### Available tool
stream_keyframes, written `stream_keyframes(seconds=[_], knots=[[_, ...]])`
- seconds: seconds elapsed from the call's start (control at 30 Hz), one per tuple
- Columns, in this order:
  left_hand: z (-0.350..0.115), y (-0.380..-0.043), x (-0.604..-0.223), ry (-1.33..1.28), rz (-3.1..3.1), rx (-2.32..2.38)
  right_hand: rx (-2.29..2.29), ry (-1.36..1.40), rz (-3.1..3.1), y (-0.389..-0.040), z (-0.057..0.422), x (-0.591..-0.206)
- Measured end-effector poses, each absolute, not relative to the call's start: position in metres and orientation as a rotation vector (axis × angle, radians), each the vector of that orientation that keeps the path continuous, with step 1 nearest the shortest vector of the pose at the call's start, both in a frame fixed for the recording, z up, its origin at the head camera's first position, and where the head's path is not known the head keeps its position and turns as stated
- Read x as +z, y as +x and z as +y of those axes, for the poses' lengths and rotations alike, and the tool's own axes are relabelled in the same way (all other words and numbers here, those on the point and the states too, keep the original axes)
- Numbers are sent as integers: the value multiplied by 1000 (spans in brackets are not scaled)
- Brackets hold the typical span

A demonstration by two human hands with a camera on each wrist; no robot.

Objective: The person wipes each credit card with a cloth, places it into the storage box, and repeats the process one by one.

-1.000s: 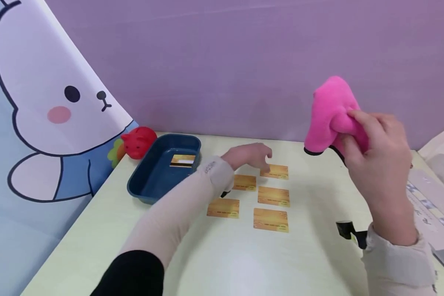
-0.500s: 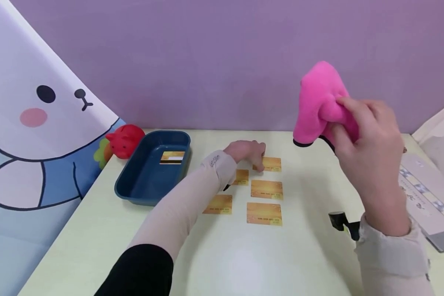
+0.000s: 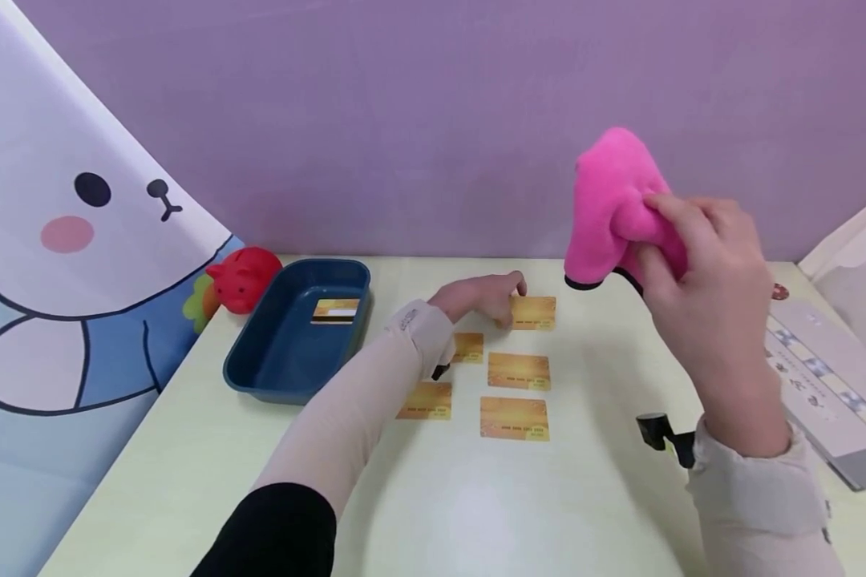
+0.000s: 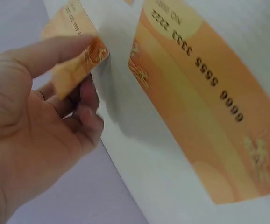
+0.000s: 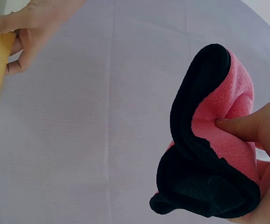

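Note:
At the back of the table my left hand (image 3: 479, 296) pinches the left end of a gold-orange bank card (image 3: 537, 313). In the left wrist view that card (image 4: 72, 74) is tilted off the surface, between thumb and fingers. My right hand (image 3: 718, 320) holds up a pink fleece piece (image 3: 613, 204), bunched between thumb and fingers, well above the table. The right wrist view shows its black edging (image 5: 202, 79) and a dark opening facing the camera; its exact kind is unclear. Nearer bank cards lie flat: one (image 3: 520, 371) in the middle, another (image 3: 515, 418) in front.
Left of the left arm stands a dark blue tray (image 3: 260, 381) with one card (image 3: 334, 312) lying stripe-up inside. A red piggy bank (image 3: 244, 279) sits behind it. Two more cards are partly behind the left arm. A pale flat box (image 3: 830, 393) lies at the right.
My left hand has taken hold of the far card, and its near end has lifted. The view has swung slightly right. My right hand keeps holding the pink fleece piece up.

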State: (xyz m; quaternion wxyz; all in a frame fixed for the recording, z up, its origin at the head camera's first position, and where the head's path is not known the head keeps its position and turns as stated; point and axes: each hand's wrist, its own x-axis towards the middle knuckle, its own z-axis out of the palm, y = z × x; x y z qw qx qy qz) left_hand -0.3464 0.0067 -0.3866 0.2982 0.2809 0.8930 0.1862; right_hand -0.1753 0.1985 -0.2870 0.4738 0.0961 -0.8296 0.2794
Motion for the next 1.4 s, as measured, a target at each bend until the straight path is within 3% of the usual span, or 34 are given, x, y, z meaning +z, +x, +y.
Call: stream_keyframes(seconds=[0.3,0.73,1.03,1.4], knots=[[-15,-335,-387,761,2358,1089,699,214,-2020,-177,203,-287],[-30,-273,-316,874,2278,2176,744,97,-1944,-175,226,-286],[-18,-252,-312,907,2261,2283,784,111,-1771,-170,221,-280],[-6,-239,-316,877,2281,2274,641,484,-1776,-171,191,-294]])
